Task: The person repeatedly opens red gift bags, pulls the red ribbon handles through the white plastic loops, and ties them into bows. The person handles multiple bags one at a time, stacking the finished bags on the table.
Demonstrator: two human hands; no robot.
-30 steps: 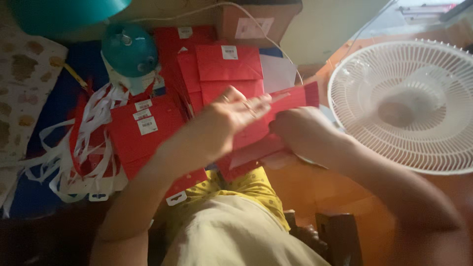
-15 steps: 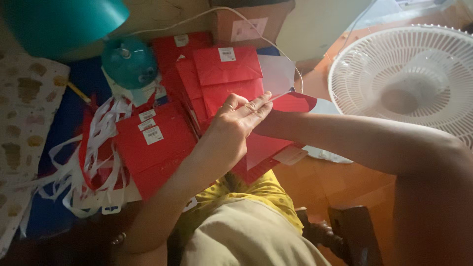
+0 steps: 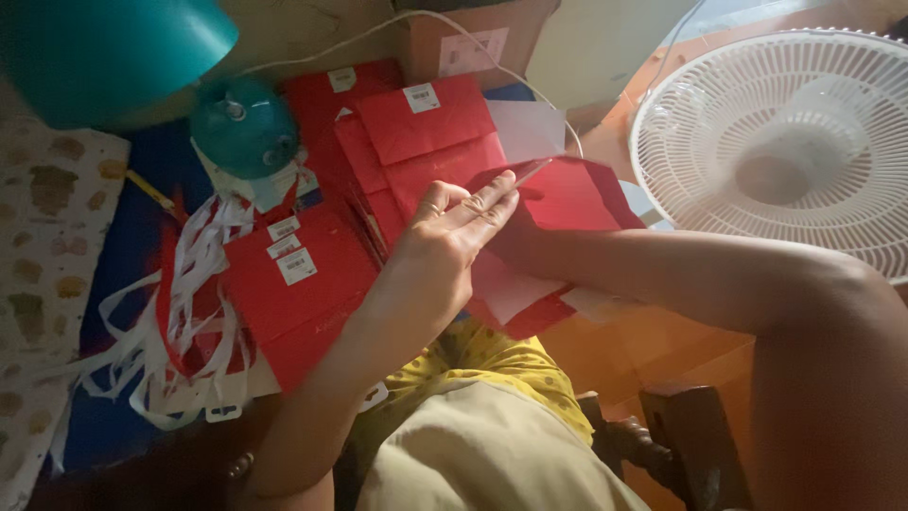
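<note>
Left hand: your left hand [image 3: 452, 232] lies on the upper edge of the red paper bag [image 3: 567, 203], fingers extended and pressed together, pinching that edge.
Right hand: your right hand is hidden inside the red paper bag; only the forearm shows, entering from the right. Whether it is clenched or released cannot be told.
Red paper bag: held in front of you, above your lap, mouth toward your left hand, just right of the stacks.
Stack ahead: folded red bags [image 3: 426, 128] with white labels lie flat beyond your left hand.
Stack at left: more labelled red bags [image 3: 298, 279] lie beside white paper strips [image 3: 180, 312].
Lamp: a teal desk lamp [image 3: 241, 123] stands at upper left.
Fan: a white fan [image 3: 785, 142] stands at upper right, well apart from the bag.
</note>
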